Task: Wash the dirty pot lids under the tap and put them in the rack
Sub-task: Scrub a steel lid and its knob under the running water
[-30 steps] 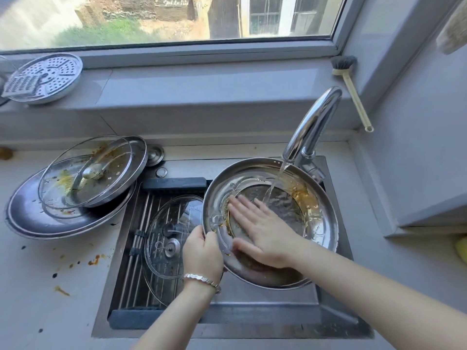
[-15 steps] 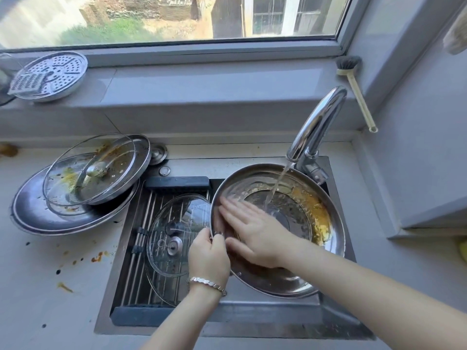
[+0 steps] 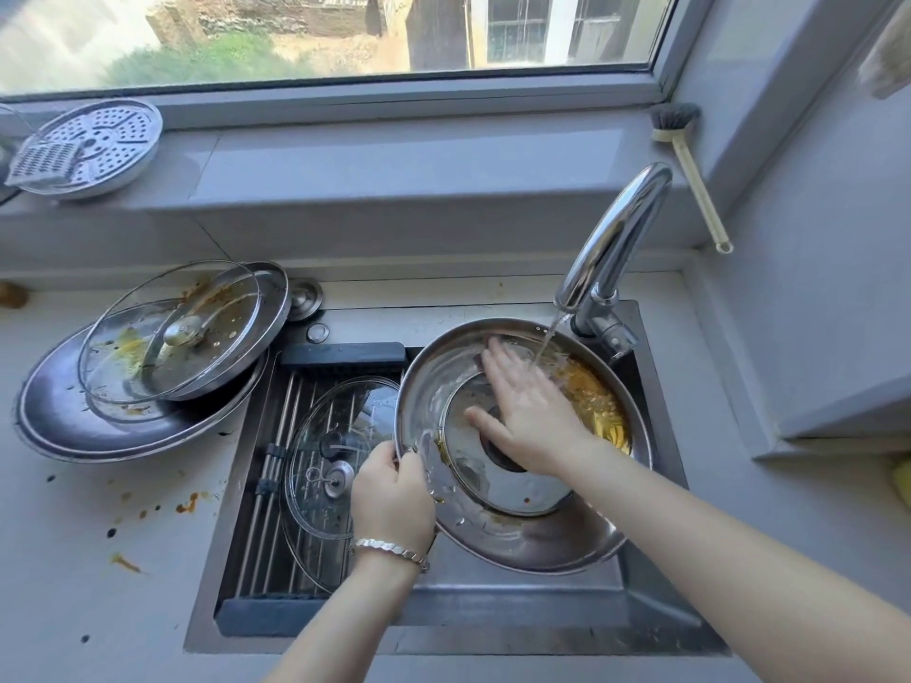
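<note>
left hand [image 3: 392, 495] gripping big steel lid [image 3: 517, 539] by its rim, under running tap [image 3: 621, 234] | right hand [image 3: 530, 421] flat, fingers spread, now sweeping up from lid's left into the stream | yellow grease [image 3: 594, 404] clinging right of fingertips, so washing is continuing

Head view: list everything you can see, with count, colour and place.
Sink: one, steel, centre.
Tap: one, chrome, running, behind sink.
Glass-centred steel lid: one, silver with orange residue, tilted under tap.
Rack: one, steel rods, over sink's left half.
Glass lid: one, clear, on rack.
Dirty lids: three, steel and glass, stacked on left counter.
Steamer plate: one, silver, left windowsill.
Grater: one, silver, on steamer plate.
Dish brush: one, cream handle, right windowsill corner.
Bracelet: one, silver, left wrist.
Left hand: grips steel lid's rim.
Right hand: flat on that lid.
</note>
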